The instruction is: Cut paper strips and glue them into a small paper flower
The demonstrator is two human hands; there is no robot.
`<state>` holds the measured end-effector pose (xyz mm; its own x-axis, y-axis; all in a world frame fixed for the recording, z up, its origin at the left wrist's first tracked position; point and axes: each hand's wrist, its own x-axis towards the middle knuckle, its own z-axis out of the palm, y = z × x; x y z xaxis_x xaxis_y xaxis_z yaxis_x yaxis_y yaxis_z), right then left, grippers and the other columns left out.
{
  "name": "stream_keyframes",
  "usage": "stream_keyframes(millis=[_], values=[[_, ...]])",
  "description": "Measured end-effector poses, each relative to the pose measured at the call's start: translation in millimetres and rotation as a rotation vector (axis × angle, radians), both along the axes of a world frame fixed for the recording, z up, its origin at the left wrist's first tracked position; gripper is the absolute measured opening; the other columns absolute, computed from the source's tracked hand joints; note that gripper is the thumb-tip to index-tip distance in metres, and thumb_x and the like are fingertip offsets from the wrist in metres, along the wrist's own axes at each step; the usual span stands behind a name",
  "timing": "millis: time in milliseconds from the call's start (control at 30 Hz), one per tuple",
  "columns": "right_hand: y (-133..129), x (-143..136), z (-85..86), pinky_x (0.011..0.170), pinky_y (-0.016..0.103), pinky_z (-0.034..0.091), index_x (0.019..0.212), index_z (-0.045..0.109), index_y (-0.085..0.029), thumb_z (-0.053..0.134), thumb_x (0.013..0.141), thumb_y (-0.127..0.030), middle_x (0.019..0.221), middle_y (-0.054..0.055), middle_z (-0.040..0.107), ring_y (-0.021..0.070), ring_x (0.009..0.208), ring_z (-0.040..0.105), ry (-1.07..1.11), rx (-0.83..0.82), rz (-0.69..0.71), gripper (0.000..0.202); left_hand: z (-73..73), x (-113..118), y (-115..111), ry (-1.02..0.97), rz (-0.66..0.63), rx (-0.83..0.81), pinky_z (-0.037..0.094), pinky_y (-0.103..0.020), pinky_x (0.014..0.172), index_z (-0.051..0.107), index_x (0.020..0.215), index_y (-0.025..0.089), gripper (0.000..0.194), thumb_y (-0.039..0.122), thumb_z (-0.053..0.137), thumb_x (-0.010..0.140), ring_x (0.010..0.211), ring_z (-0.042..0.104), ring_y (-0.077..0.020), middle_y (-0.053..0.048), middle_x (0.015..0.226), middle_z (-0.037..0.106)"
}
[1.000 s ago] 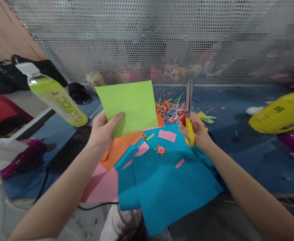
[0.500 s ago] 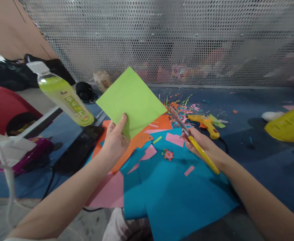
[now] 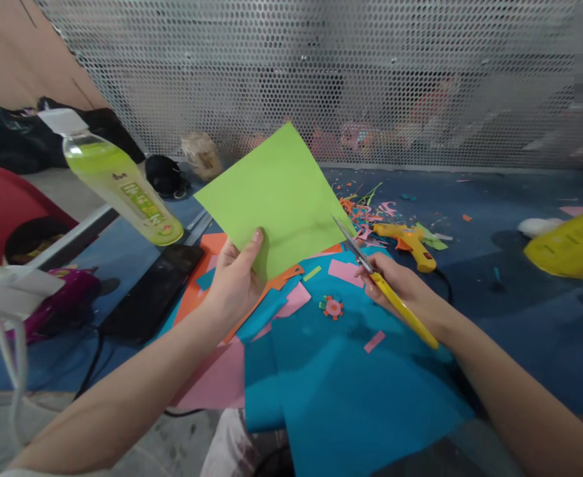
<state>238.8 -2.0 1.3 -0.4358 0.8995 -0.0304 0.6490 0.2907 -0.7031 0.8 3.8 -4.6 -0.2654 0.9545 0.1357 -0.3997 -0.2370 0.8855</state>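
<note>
A square light-green sheet [image 3: 276,192] is pinched in my left hand [image 3: 236,275], thumb on its front face near the lower corner. My right hand [image 3: 395,285] grips tweezer-like scissors with yellow handles [image 3: 403,311]; their metal blades overlap the sheet's right corner in view, and I cannot tell whether they touch it. Below both hands lie large blue sheets [image 3: 351,371], with a small pink and orange turtle-like cutout [image 3: 332,307] on top. Pink pieces [image 3: 346,272] and an orange strip [image 3: 271,281] lie around it.
A heap of coloured scraps [image 3: 361,212] lies behind the scissors, near a yellow glue gun [image 3: 405,242]. At left stand a green drink bottle [image 3: 122,182] and a black phone-like slab [image 3: 152,291]. A yellow bottle [image 3: 574,242] lies at right. Perforated metal [image 3: 296,79] closes off the back.
The green sheet has moved right and turned clockwise, so its right corner now sits behind the blade tips. My right hand with the scissors has barely moved.
</note>
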Motion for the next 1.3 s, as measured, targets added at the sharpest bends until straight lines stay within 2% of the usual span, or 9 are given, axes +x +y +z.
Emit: stream_keyframes(millis=[333, 633, 833, 1033, 1300], values=[[0, 2, 1.2, 0.057, 0.031, 0.035, 0.079, 0.035, -0.023, 0.048, 0.082, -0.037, 0.076, 0.000, 0.048, 0.0169, 0.065, 0.047, -0.003, 0.031, -0.034, 0.020, -1.1, -1, 1, -0.033, -0.057, 0.006, 0.049, -0.027, 0.096, 0.062, 0.097, 0.024, 0.021, 0.030, 0.065, 0.077, 0.108, 0.060, -0.0173, -0.001, 0.110, 0.068], [3, 4, -6.3, 0.057, 0.031, 0.038, 0.082, 0.035, -0.023, 0.048, 0.084, -0.048, 0.076, 0.000, 0.047, 0.0164, 0.065, 0.047, 0.039, 0.005, -0.026, 0.028, -1.9, -1, 2, -0.026, -0.044, 0.025, 0.049, -0.028, 0.097, 0.061, 0.101, 0.025, 0.024, 0.028, 0.064, 0.077, 0.114, 0.056, -0.0185, -0.001, 0.114, 0.066], [4, 5, -7.2, 0.058, 0.032, 0.039, 0.086, 0.039, -0.023, 0.050, 0.083, -0.043, 0.077, 0.000, 0.049, 0.0170, 0.066, 0.049, 0.025, 0.019, -0.041, 0.023, -4.3, -3, 3, 0.020, -0.042, 0.031, 0.048, -0.029, 0.098, 0.061, 0.103, 0.026, 0.026, 0.031, 0.063, 0.078, 0.115, 0.056, -0.0188, -0.001, 0.115, 0.065], [1, 2, -2.8, 0.056, 0.031, 0.037, 0.084, 0.038, -0.023, 0.051, 0.081, -0.036, 0.074, -0.001, 0.047, 0.0166, 0.064, 0.047, 0.028, 0.016, -0.038, 0.018, -6.4, -5, 4, -0.018, -0.052, 0.041, 0.049, -0.029, 0.097, 0.062, 0.102, 0.027, 0.025, 0.029, 0.065, 0.077, 0.112, 0.058, -0.0181, 0.001, 0.113, 0.066], [3, 3, -5.5, 0.055, 0.031, 0.038, 0.082, 0.037, -0.023, 0.052, 0.081, -0.045, 0.076, 0.001, 0.050, 0.0181, 0.066, 0.050, 0.046, -0.009, -0.044, 0.026, -5.9, -6, 6, 0.003, -0.016, 0.016, 0.049, -0.030, 0.096, 0.062, 0.101, 0.028, 0.027, 0.032, 0.067, 0.075, 0.116, 0.055, -0.0186, 0.001, 0.115, 0.065]])
